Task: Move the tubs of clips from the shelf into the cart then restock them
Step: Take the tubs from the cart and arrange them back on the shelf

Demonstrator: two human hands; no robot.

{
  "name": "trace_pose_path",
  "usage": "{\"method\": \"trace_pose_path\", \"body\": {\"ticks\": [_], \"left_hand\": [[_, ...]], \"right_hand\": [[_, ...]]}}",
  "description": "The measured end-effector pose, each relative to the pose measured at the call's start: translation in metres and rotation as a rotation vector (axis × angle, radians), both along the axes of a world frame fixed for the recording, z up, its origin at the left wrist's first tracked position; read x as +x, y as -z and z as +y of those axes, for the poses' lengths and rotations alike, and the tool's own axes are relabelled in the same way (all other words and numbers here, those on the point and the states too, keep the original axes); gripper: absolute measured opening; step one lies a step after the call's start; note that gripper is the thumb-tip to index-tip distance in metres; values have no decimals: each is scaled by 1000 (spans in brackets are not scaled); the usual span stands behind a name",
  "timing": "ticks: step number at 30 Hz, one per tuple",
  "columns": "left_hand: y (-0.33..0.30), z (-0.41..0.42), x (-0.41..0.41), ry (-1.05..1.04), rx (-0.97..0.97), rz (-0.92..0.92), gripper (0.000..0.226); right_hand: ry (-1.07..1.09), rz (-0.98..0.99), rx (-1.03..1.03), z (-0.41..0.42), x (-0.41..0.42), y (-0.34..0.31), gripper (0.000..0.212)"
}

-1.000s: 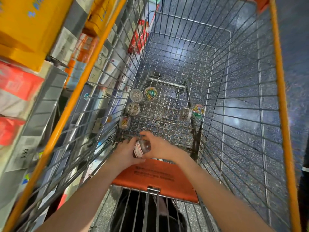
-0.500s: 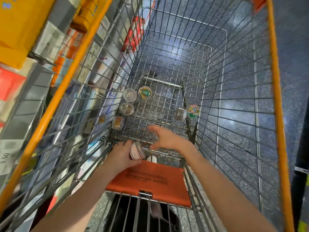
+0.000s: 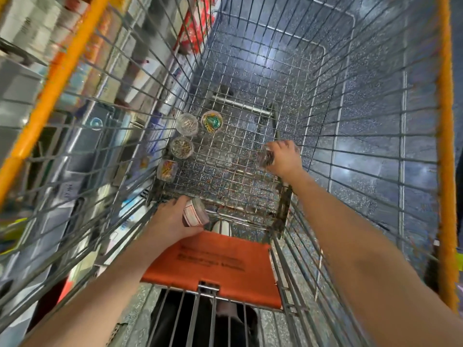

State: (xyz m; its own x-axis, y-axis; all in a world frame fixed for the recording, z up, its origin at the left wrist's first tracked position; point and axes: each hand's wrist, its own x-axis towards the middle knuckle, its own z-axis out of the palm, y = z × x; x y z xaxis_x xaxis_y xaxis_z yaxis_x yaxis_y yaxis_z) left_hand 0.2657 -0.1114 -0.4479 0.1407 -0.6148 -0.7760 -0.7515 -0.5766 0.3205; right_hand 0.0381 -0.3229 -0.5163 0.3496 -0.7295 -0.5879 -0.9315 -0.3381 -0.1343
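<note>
A: Nearest the person, the orange flap (image 3: 215,266) sits at the cart's (image 3: 335,156) near end, and just past it the left hand (image 3: 172,219) wraps a tub (image 3: 196,215) lying on its side, label toward us.

B: Is it held firmly?

A: The fingers curl round it, yes, but it hangs over the near edge of the cart floor, where the wire shows gaps. If the hold slackens, I judge the tub could fall onto the mesh and pop its lid, and clips would go straight through the grid to the floor.

B: And the right hand (image 3: 284,162)?

A: Farther in, at the right edge of the cart floor, it closes over a clear tub (image 3: 266,157). Most of that tub is hidden under the fingers, so how secure the hold is I cannot tell. A second tub may lie beneath the palm; I cannot see it.

B: So a blind grab.

A: Possibly. Lifting two at once, or knocking one against the side wires, could tip it.

B: What is beyond?

A: Along the left edge stand four more tubs: a mixed-colour one (image 3: 167,170), a brassy one (image 3: 182,147), a silver one (image 3: 186,124), and a green-and-yellow one (image 3: 212,121) at the far end. They sit close together on uneven wire, so a bump to the cart could topple them.
</note>
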Motion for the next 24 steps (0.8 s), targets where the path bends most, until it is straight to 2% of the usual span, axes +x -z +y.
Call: {"method": "trace_pose_path", "body": {"ticks": [4, 10, 19, 24], "left_hand": [[4, 2, 5, 0, -27, 0, 79], [2, 3, 9, -17, -26, 19, 78], [-32, 10, 10, -9, -27, 16, 86], [-61, 6, 11, -6, -47, -14, 76]], "right_hand": [[-55, 86, -9, 0, 1, 11, 82], [-41, 79, 0, 3, 5, 8, 75], [-39, -39, 35, 25, 29, -30, 62], [-22, -117, 45, 39, 51, -70, 70]]}}
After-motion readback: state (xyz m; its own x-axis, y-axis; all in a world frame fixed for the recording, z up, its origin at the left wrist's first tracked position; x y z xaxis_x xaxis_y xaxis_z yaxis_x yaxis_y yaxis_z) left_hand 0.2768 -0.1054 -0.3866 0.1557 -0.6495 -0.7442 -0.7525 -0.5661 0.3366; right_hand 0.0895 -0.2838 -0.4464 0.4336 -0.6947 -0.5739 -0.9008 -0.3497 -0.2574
